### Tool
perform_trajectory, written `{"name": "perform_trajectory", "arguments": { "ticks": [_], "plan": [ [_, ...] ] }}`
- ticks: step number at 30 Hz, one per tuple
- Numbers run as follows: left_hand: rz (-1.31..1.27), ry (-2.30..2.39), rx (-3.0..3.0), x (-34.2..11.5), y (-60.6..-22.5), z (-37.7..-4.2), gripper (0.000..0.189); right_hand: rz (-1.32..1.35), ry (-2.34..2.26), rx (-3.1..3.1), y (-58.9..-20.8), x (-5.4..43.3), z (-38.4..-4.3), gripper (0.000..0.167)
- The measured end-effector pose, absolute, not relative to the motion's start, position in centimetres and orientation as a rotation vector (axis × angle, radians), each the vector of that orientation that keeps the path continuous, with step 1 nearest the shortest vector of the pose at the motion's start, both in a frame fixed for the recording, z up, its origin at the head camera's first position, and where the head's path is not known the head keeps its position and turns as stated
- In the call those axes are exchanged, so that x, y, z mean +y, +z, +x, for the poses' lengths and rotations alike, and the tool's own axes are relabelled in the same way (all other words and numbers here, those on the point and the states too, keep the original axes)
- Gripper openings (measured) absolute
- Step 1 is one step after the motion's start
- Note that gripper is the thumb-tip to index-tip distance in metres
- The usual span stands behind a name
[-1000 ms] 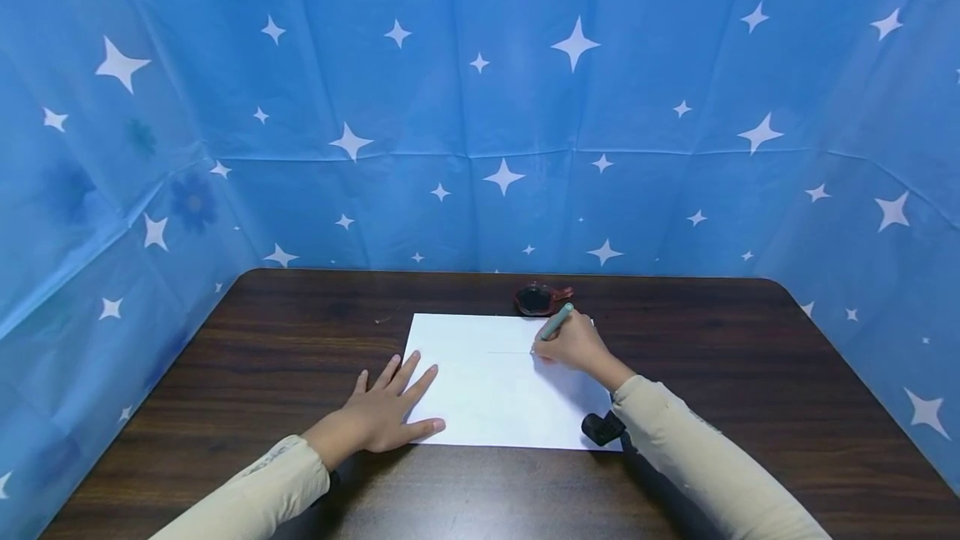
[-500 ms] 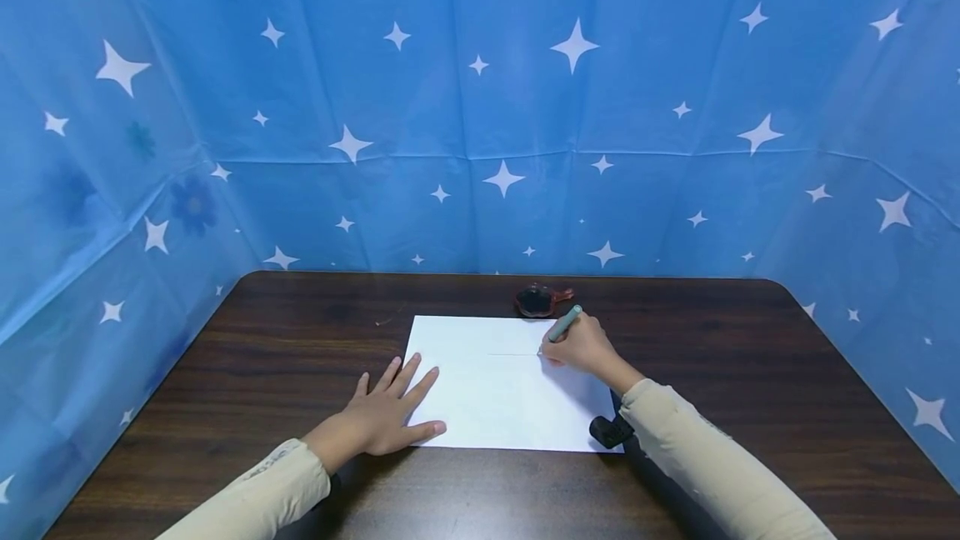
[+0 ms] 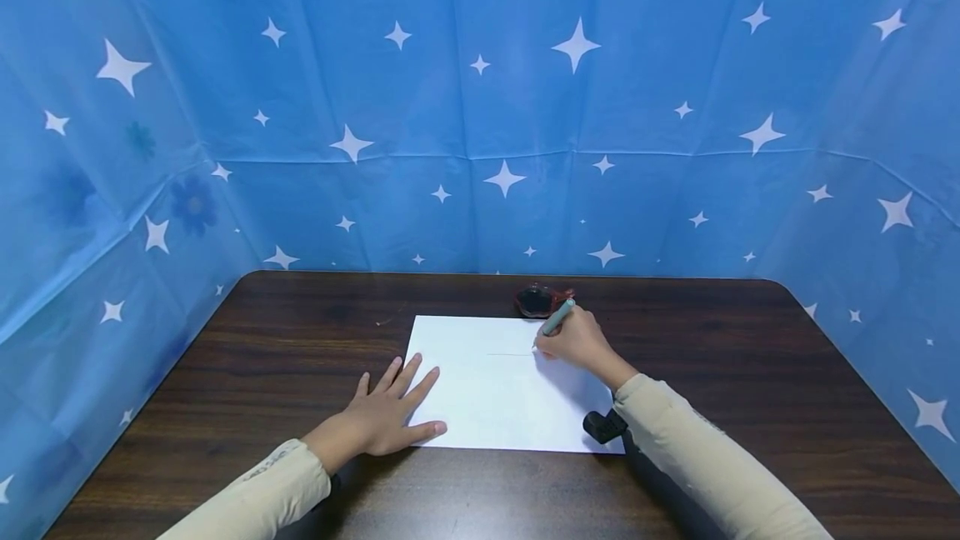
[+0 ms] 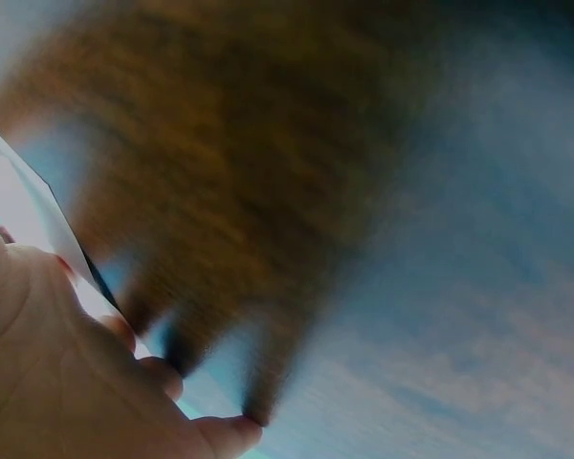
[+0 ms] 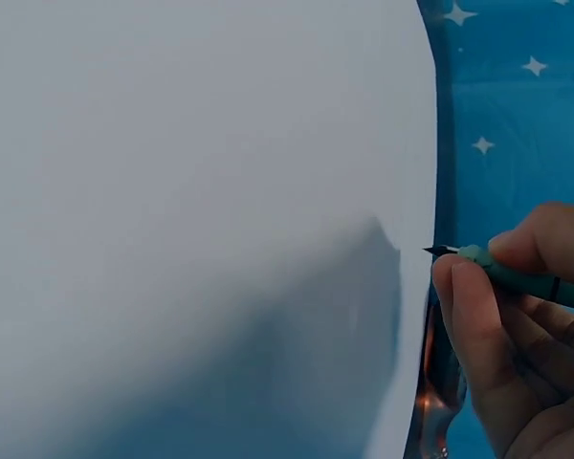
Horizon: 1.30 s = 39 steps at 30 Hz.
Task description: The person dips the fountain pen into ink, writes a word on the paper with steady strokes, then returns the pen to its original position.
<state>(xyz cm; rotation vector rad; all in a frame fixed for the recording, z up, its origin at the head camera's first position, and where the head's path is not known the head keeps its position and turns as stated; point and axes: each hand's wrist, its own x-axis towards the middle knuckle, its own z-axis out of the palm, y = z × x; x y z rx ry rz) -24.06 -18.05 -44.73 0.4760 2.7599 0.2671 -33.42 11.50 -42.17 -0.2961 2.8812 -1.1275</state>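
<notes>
A white sheet of paper (image 3: 480, 407) lies on the table with a thin horizontal line (image 3: 510, 354) on its upper half. My right hand (image 3: 577, 340) pinches a teal pen (image 3: 557, 318) between thumb and fingers over the upper right of the sheet. In the right wrist view the dark, pointed tip of the pen (image 5: 531, 281) stands apart from its shadow on the paper. My left hand (image 3: 382, 415) rests with fingers spread over the sheet's left edge, fingertips and thumb on the paper. The left wrist view shows its palm side and the reflecting tabletop.
Reddish-framed sunglasses (image 3: 536, 301) lie just behind the sheet, close to the pen. A small black device (image 3: 603, 426) at my right wrist overhangs the paper's lower right corner. Dark wooden tabletop (image 3: 315, 332) surrounds the sheet. A blue star-patterned curtain (image 3: 465, 107) hangs behind it.
My right hand with the pen shifted slightly right, then came back left and a little up, the tip now just above the line. The left hand has stayed put.
</notes>
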Motion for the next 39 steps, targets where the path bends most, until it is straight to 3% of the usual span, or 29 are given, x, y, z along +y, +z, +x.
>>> {"name": "perform_trajectory", "arguments": {
  "ticks": [39],
  "plan": [
    [0.474, 0.276, 2.756, -17.8, -43.8, -23.5, 0.083, -0.207, -1.107, 2.977, -42.5, 7.8, -35.9, 0.02]
  ]
}}
